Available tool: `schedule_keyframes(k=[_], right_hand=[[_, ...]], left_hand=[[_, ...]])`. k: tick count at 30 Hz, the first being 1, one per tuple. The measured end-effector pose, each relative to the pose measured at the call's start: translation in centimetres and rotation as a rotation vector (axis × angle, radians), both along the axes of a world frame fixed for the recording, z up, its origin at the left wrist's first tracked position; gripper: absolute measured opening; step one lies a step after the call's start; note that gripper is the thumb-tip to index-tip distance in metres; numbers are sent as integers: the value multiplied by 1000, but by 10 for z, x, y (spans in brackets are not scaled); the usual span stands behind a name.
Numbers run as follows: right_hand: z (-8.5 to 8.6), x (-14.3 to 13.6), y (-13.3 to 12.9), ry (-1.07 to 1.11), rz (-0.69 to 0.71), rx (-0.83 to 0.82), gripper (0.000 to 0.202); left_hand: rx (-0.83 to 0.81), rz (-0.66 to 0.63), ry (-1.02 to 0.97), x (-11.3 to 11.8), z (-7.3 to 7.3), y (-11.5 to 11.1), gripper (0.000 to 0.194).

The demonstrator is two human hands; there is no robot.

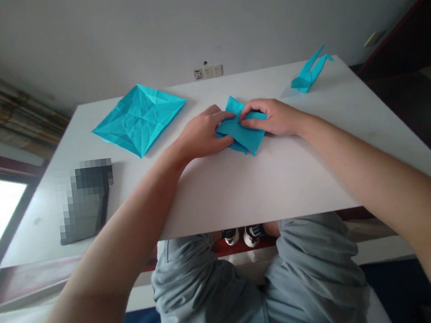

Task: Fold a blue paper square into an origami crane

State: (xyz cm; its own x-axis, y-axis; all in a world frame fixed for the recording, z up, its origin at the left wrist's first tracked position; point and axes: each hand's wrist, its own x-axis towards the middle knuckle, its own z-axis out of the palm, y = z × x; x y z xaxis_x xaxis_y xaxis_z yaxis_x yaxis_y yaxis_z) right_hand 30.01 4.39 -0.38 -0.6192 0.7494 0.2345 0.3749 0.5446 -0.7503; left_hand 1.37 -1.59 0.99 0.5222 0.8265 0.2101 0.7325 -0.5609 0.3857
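Observation:
Both my hands are on a partly folded sheet of blue origami paper point(249, 136) at the middle of the white table. My left hand point(209, 131) grips its left side, thumb low and fingers above. From the right, my right hand point(273, 117) pinches the paper near its middle with thumb and index finger. A corner of the paper sticks up behind the fingers, and layered flaps show at the front. At the back left lies a creased blue paper diamond point(141, 119). A folded blue paper crane point(309, 74) stands at the back right.
The white table point(265, 192) reaches to a grey wall with sockets point(208, 72). A dark, pixelated flat object point(86, 202) lies on the table's left part, beside my left forearm. A curtain point(2, 103) and a window are at the left.

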Motion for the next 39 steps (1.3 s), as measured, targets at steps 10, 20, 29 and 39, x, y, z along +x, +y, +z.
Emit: schedule_keyframes(k=[10, 20, 29, 39], right_hand=[[-4, 1, 5, 40, 1, -1, 40], [-5, 2, 7, 25, 7, -36, 42], [-3, 1, 5, -9, 18, -62, 41], [-2, -1, 5, 11, 17, -68, 45]], left_hand=[[-37, 11, -131, 4, 4, -2, 66], [-57, 133, -171, 0, -1, 8, 49], [5, 243, -167, -11, -9, 18, 36], [64, 262, -64, -5, -9, 12, 21]])
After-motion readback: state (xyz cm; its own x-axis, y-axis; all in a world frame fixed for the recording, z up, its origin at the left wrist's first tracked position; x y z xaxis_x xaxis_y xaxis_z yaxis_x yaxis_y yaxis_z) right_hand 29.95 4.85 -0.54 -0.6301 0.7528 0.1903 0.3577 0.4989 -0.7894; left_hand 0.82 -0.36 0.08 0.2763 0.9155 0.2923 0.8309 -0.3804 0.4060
